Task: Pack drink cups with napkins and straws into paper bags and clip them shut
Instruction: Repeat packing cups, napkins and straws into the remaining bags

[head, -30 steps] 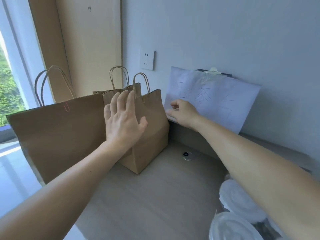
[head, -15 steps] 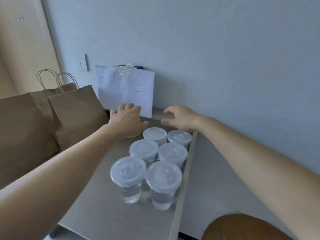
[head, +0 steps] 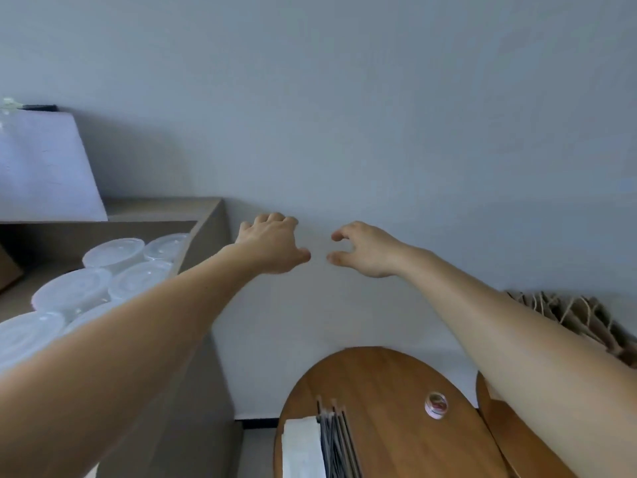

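Both my hands hang in the air in front of the grey wall and hold nothing. My left hand [head: 272, 244] has loosely curled fingers, just right of the counter's end. My right hand [head: 365, 248] is beside it, thumb and fingers loosely bent. Several clear lidded drink cups [head: 113, 251] stand on the grey counter [head: 203, 219] at the left, partly hidden by my left forearm. On a round wooden table [head: 386, 384] below lie white napkins [head: 301, 446] and a bundle of dark straws [head: 336, 439]. Folded paper bags [head: 568, 312] with twine handles lie at the right, behind my right forearm.
A small round container [head: 436, 405] sits on the wooden table. A white sheet [head: 44, 167] leans against the wall on the counter's back ledge. A second wooden surface [head: 510, 439] shows under my right arm. Floor shows between counter and table.
The view has swung right, from the brown bags past the cups to the wall and round table. Both hands left the counter and now float side by side before the wall.
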`<state>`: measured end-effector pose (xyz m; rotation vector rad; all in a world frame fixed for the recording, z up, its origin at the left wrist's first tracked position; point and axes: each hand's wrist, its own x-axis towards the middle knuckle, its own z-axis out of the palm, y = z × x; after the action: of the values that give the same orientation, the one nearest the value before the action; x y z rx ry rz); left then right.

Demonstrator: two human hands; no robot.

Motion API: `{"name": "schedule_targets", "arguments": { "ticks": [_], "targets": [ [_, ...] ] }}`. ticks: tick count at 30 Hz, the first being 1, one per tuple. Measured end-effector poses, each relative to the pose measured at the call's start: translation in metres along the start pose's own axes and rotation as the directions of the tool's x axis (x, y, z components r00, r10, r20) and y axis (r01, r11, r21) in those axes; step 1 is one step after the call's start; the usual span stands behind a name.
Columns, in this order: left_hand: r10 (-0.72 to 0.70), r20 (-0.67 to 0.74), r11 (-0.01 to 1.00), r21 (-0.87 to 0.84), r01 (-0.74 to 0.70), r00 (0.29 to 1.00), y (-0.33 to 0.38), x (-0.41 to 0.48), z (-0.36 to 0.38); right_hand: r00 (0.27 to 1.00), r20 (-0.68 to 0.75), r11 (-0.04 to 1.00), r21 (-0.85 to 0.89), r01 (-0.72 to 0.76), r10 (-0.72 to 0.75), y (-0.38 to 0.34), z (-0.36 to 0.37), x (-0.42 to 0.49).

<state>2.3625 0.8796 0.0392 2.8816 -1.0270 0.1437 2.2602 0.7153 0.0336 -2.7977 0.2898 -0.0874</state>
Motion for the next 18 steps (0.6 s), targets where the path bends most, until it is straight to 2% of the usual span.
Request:
{"name": "schedule_targets", "arguments": {
  "ticks": [8, 14, 18],
  "targets": [
    [0.264, 0.12, 0.962, -0.098, -0.253, 0.957, 0.106, 0.041, 0.064, 0.959, -0.003, 0.958, 0.053, -0.282, 0.282, 0.108, 0.012, -0.056],
    [0.425, 0.214, 0.903, -0.172, -0.394, 0.879, 0.177, 0.05, 0.116, 0.888, 0.01, 0.886, 0.065, -0.459, 0.459, 0.174, 0.039, -0.106],
    [0.497, 0.249, 0.865, -0.222, -0.451, 0.831, 0.219, 0.049, 0.14, 0.825, 0.02, 0.809, 0.184, -0.558, 0.565, 0.217, 0.064, -0.142]
  ]
}}
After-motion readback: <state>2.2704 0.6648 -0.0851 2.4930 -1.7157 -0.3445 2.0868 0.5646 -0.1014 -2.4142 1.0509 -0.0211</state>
